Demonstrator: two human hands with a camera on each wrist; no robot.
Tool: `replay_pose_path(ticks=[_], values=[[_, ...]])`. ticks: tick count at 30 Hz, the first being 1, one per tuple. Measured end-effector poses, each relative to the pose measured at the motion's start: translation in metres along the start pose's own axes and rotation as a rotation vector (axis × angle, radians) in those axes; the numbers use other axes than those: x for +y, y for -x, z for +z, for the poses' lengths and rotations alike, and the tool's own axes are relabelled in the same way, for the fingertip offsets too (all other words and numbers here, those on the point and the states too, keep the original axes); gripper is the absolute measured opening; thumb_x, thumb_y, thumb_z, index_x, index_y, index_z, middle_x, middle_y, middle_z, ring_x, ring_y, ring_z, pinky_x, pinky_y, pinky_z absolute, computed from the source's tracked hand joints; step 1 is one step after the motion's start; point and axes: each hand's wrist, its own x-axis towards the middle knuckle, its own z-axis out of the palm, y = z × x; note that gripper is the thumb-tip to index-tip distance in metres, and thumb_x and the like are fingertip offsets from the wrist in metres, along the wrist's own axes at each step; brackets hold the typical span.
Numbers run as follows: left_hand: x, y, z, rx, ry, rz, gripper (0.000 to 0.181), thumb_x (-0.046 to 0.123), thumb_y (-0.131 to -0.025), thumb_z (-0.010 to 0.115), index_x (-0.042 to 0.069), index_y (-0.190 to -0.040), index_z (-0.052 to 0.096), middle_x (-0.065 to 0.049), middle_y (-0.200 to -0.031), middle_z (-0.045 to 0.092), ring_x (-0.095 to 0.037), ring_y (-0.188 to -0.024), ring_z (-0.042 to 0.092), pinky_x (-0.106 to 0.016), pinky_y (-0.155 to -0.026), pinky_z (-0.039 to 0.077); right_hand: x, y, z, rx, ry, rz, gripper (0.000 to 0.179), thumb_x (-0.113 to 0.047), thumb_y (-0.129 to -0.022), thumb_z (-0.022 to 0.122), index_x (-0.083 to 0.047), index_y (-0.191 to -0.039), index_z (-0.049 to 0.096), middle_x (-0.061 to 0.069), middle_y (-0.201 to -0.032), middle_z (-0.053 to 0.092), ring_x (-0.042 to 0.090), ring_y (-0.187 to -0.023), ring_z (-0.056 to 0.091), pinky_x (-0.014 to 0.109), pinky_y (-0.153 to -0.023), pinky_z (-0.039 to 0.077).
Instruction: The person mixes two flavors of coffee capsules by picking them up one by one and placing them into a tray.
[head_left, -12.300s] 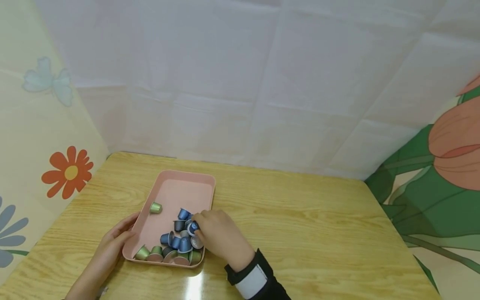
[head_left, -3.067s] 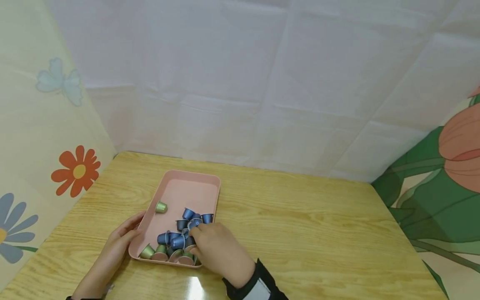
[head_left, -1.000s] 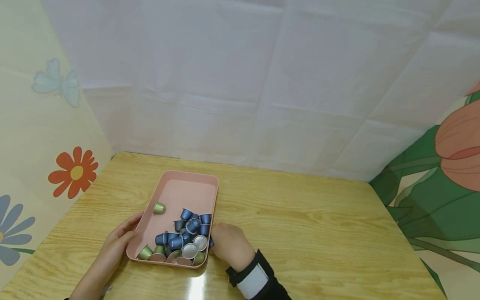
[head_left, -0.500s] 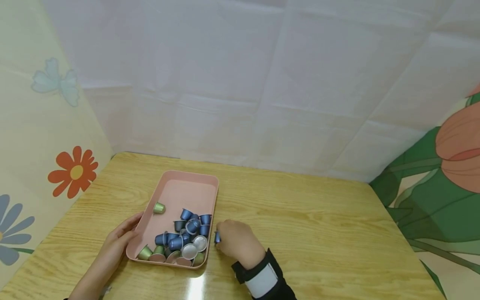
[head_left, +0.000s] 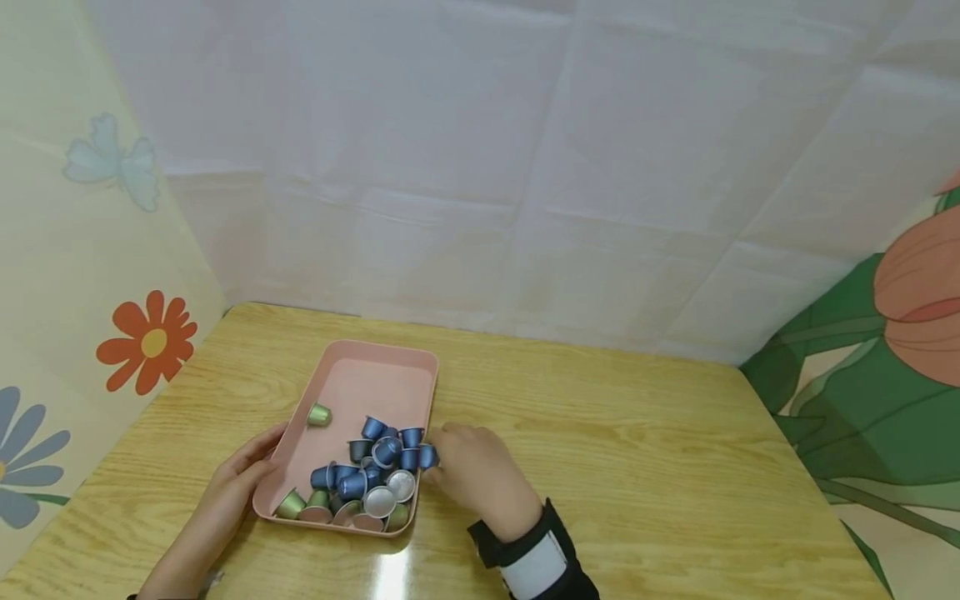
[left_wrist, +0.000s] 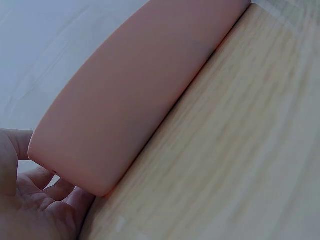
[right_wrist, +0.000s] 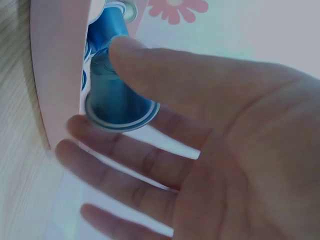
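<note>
A pink tray (head_left: 378,379) lies on the table, holding several blue, dark, green and silver-lidded coffee capsules. Near its lower left corner, my left hand (head_left: 232,487) grips the tray's side; the left wrist view shows the thumb at the rim of the pink wall (left_wrist: 125,85) and curled fingers close beneath. My right hand (head_left: 483,471) pinches a blue coffee capsule (head_left: 427,457) at the tray's right rim. In the right wrist view the thumb presses on that capsule (right_wrist: 112,97), lid end towards the palm side, with the other fingers spread loosely below.
One green capsule (head_left: 318,415) lies apart at the tray's left wall. Blue capsules (head_left: 386,451) crowd the right side, green ones (head_left: 291,504) the near edge. The wooden table (head_left: 600,442) extends right of the tray. Printed cloth sheets stand behind and at both sides.
My right hand has left the pile with a blue capsule, drawn it right of the tray, then brought it back up to the right rim. The left hand stays at the tray.
</note>
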Motion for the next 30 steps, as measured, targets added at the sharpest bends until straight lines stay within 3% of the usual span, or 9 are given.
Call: replay_pose_path(ticks=[5, 14, 30], values=[[0.001, 0.0, 0.001, 0.002, -0.007, 0.001, 0.062, 0.025, -0.096, 0.049, -0.005, -0.145, 0.027, 0.04, -0.11, 0.045, 0.026, -0.103, 0.039, 0.002, -0.081, 0.04, -0.008, -0.001, 0.001, 0.03, 0.024, -0.098, 0.032, -0.022, -0.078, 0.073, -0.013, -0.109, 0.07, 0.003, -0.099, 0.072, 0.014, -0.084, 0.064, 0.032, -0.074, 0.057], [0.002, 0.001, 0.002, 0.003, -0.009, 0.007, 0.062, 0.025, -0.096, 0.05, -0.006, -0.145, 0.028, 0.04, -0.11, 0.045, 0.026, -0.103, 0.039, 0.002, -0.081, 0.04, -0.02, -0.006, 0.011, 0.053, 0.031, -0.204, 0.032, -0.021, -0.077, 0.074, -0.018, -0.109, 0.07, 0.0, -0.099, 0.071, 0.012, -0.086, 0.062, 0.03, -0.077, 0.056], [0.004, -0.002, 0.002, 0.005, -0.036, -0.027, 0.064, 0.03, -0.096, 0.049, -0.003, -0.146, 0.028, 0.039, -0.111, 0.043, 0.027, -0.102, 0.037, 0.003, -0.082, 0.038, -0.025, -0.006, 0.015, 0.078, 0.058, -0.196, 0.034, -0.019, -0.078, 0.073, -0.015, -0.111, 0.069, 0.002, -0.103, 0.071, 0.015, -0.093, 0.062, 0.033, -0.082, 0.056]])
